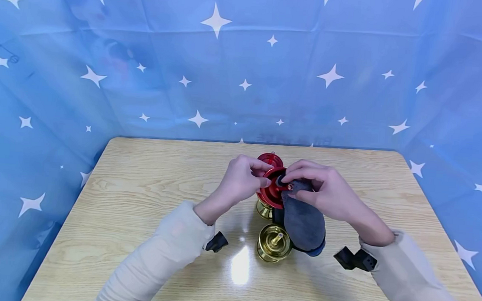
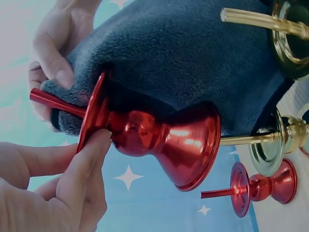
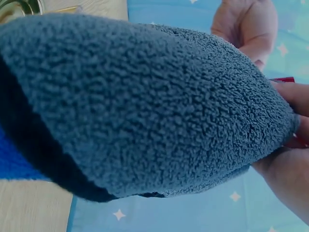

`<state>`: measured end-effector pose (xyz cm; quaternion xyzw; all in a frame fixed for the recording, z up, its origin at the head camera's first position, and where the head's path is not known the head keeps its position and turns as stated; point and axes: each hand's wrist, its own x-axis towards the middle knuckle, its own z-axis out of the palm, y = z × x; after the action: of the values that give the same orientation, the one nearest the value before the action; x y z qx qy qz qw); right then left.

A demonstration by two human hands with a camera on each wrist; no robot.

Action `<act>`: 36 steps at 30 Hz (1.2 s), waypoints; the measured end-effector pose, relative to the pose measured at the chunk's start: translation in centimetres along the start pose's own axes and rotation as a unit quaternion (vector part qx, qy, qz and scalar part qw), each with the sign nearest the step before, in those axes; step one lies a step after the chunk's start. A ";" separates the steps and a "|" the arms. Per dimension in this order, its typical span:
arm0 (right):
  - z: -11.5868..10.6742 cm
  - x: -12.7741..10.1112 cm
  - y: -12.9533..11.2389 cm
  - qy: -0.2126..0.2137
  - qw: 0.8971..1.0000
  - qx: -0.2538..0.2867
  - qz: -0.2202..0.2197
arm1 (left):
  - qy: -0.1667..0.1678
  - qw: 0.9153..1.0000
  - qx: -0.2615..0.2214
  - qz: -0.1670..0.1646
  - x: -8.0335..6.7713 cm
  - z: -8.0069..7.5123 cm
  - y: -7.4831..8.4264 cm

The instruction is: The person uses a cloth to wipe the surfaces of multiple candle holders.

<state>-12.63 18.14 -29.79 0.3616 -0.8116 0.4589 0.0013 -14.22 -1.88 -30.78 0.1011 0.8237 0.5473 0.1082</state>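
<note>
My left hand (image 1: 240, 179) pinches the rim of a shiny red metal candle holder (image 2: 188, 150) between thumb and fingers. The holder is tilted, its flared base facing away and its thin stem sticking out of the dish. A dark grey fluffy cloth (image 1: 303, 221) with a dark edge hangs from my right hand (image 1: 327, 190), whose fingers grip it at the red dish beside the stem. In the left wrist view, the cloth lies behind the holder and partly around its dish. The cloth covers much of the right wrist view.
A gold candle holder (image 1: 274, 243) stands nearest on the wooden table (image 1: 157, 186). Another gold one (image 1: 264, 210) is partly hidden under the held holder. Behind stands a second red holder (image 1: 271, 159). A blue star-patterned curtain (image 1: 248, 61) surrounds the table's far side.
</note>
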 end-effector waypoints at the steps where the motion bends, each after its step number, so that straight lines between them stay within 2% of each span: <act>1: 0.0 0.0 -0.1 0.000 1.000 0.008 -0.001 | 0.003 1.000 0.011 0.006 0.0 0.0 0.0; 6: -0.4 -0.1 -0.8 0.004 0.998 0.055 0.001 | 0.012 0.999 0.038 0.026 0.0 0.2 -0.1; 8: -0.8 -0.3 -1.1 0.011 0.997 0.081 -0.001 | 0.014 0.999 0.034 0.024 0.1 0.3 -0.3; 10: -1.3 -0.4 -1.3 0.026 0.994 0.107 -0.014 | 0.017 1.000 0.019 0.010 0.3 0.3 -0.5; 13: -2.3 -0.7 -1.4 0.063 0.986 0.148 -0.045 | 0.023 0.999 -0.041 -0.018 0.4 0.2 -0.8; 16: -3.2 -0.7 -1.5 0.119 0.980 0.147 -0.059 | 0.029 0.989 -0.135 -0.048 0.4 -0.1 -1.1; 19: -3.4 -0.7 -1.5 0.171 0.975 0.138 -0.043 | 0.027 0.972 -0.221 -0.070 0.3 -0.2 -1.0; 21: -3.1 -0.5 -1.4 0.195 0.971 0.136 -0.040 | 0.021 0.964 -0.251 -0.080 0.2 -0.1 -0.9; 24: -1.9 -0.4 -1.0 0.210 0.972 0.099 -0.029 | 0.007 0.956 -0.281 -0.085 0.1 0.3 -0.7; 28: -0.3 -0.7 -0.3 0.191 0.982 0.001 -0.002 | -0.003 0.946 -0.314 -0.078 0.0 0.8 -0.7; 30: 0.2 -1.0 0.1 0.169 0.985 -0.022 0.003 | 0.000 0.945 -0.317 -0.074 -0.1 1.0 -0.7; 36: 0.3 -1.8 0.9 0.094 0.995 -0.032 -0.022 | 0.015 0.942 -0.323 -0.086 -0.3 1.3 -1.1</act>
<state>-11.71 19.26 -31.25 0.3346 -0.8140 0.4643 0.0996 -13.65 -1.18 -32.24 -0.0185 0.6100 0.7739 0.1692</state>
